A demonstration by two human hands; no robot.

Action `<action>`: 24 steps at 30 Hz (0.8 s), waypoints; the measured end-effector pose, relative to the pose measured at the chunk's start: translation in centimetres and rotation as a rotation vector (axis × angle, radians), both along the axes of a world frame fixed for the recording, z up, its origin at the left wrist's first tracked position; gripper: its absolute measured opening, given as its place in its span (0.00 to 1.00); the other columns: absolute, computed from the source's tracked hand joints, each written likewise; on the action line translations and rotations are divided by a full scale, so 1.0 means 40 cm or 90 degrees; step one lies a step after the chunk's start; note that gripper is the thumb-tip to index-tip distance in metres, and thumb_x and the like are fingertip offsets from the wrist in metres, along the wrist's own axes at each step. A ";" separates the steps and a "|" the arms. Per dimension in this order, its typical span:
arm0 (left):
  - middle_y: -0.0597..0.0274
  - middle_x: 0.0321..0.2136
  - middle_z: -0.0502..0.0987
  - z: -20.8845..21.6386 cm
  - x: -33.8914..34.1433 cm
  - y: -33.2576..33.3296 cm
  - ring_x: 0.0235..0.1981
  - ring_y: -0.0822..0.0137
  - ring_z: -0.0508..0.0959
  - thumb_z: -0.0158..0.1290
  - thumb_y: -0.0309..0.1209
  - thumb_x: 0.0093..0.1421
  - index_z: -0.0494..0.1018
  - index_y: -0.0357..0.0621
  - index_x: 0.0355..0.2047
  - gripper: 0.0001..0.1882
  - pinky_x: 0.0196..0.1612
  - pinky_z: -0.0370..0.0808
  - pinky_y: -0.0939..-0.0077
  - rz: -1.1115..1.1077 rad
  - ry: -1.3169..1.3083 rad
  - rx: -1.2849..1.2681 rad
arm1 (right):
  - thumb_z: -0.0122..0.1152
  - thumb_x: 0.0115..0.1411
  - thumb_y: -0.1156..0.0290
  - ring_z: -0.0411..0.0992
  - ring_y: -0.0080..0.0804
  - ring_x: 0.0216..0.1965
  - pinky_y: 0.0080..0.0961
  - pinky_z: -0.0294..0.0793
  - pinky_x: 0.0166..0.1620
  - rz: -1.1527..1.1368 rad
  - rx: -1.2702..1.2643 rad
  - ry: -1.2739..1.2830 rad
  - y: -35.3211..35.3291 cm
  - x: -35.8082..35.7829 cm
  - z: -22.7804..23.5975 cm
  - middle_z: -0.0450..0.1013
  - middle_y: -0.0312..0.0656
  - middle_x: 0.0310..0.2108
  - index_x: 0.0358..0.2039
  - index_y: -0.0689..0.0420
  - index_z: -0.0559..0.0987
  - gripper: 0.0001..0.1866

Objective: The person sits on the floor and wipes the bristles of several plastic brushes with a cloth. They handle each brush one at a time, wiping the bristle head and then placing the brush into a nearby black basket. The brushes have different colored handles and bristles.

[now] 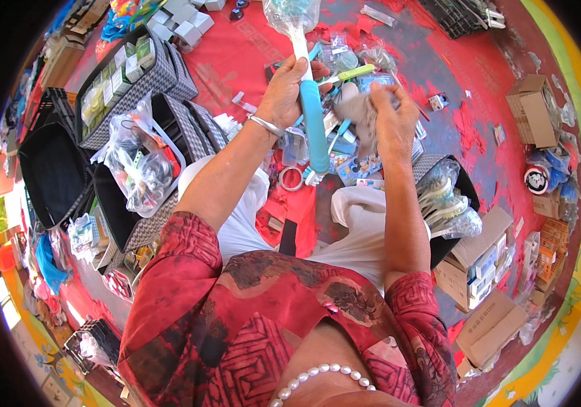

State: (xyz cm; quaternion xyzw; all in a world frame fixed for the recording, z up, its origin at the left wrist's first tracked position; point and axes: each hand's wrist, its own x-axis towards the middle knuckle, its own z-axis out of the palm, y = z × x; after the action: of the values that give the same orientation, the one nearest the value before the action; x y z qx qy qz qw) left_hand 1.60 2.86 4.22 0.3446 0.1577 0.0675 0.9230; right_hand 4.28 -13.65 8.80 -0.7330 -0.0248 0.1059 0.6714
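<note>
My left hand (289, 89) grips a long brush (313, 122) with a teal handle and white stem; its head, wrapped in clear plastic (291, 13), points away from me. A silver bangle (265, 125) circles that wrist. My right hand (391, 117) holds a grey cloth (364, 112) beside the brush handle. Small packaged items (345, 64) lie scattered on the red mat (243, 61) beyond both hands. I sit on the floor in white trousers and a red patterned top.
Woven grey baskets (168, 78) and a black tray (53, 169) stand at my left, with a clear bag of items (138, 163). A basket of wrapped brushes (443, 197) sits at my right. Cardboard boxes (491, 271) lie at the right, another (535, 108) further off.
</note>
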 end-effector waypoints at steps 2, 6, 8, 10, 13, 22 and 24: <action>0.57 0.41 0.70 -0.010 0.005 -0.024 0.45 0.62 0.72 0.37 0.34 0.65 0.61 0.43 0.46 0.13 0.45 0.74 0.66 -0.017 0.019 0.002 | 0.58 0.54 0.68 0.72 0.27 0.29 0.23 0.70 0.32 0.018 0.005 -0.197 0.036 -0.009 -0.002 0.72 0.39 0.27 0.32 0.60 0.74 0.09; 0.52 0.51 0.66 -0.026 0.012 -0.021 0.47 0.56 0.71 0.39 0.33 0.64 0.56 0.41 0.54 0.19 0.48 0.72 0.58 -0.050 -0.055 -0.168 | 0.60 0.51 0.68 0.68 0.35 0.41 0.27 0.66 0.43 0.247 -0.264 -0.468 0.087 -0.057 -0.030 0.69 0.42 0.35 0.33 0.57 0.73 0.10; 0.51 0.51 0.66 -0.021 0.016 0.013 0.48 0.55 0.71 0.39 0.34 0.64 0.56 0.39 0.54 0.20 0.49 0.71 0.57 0.034 -0.040 -0.103 | 0.61 0.50 0.67 0.70 0.34 0.37 0.27 0.67 0.40 0.348 -0.249 -0.357 0.063 -0.068 -0.037 0.71 0.42 0.32 0.30 0.57 0.74 0.09; 0.53 0.52 0.65 -0.005 0.019 0.058 0.50 0.56 0.70 0.41 0.33 0.63 0.57 0.43 0.56 0.21 0.50 0.70 0.59 0.073 -0.035 -0.104 | 0.61 0.49 0.67 0.71 0.32 0.33 0.27 0.68 0.37 0.452 -0.244 -0.181 0.009 -0.052 -0.027 0.72 0.42 0.30 0.28 0.58 0.75 0.09; 0.58 0.52 0.67 0.012 0.012 0.096 0.44 0.61 0.73 0.45 0.33 0.61 0.57 0.45 0.57 0.23 0.46 0.72 0.66 0.051 -0.101 -0.113 | 0.60 0.50 0.62 0.70 0.28 0.26 0.28 0.70 0.34 0.249 -0.273 0.110 -0.041 -0.024 -0.005 0.74 0.42 0.31 0.33 0.58 0.78 0.14; 0.66 0.37 0.76 0.044 0.000 0.076 0.21 0.79 0.65 0.44 0.37 0.62 0.60 0.46 0.55 0.21 0.24 0.67 0.84 -0.197 -0.228 -0.448 | 0.65 0.46 0.59 0.68 0.22 0.26 0.20 0.67 0.29 0.593 0.019 0.271 0.059 -0.121 -0.028 0.72 0.36 0.23 0.28 0.64 0.78 0.19; 0.63 0.38 0.75 0.061 -0.001 0.061 0.22 0.78 0.66 0.41 0.38 0.64 0.60 0.44 0.54 0.20 0.25 0.69 0.83 -0.148 -0.138 -0.377 | 0.65 0.45 0.58 0.68 0.24 0.23 0.22 0.66 0.27 0.554 -0.035 0.196 0.061 -0.129 -0.041 0.71 0.39 0.20 0.24 0.65 0.77 0.19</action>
State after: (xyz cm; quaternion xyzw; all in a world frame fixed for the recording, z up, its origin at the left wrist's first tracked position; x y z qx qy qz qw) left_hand 1.54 5.32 6.65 0.0679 0.0310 -0.0511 0.9959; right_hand -0.87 -11.21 7.15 -0.6480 -0.2274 0.4859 0.5406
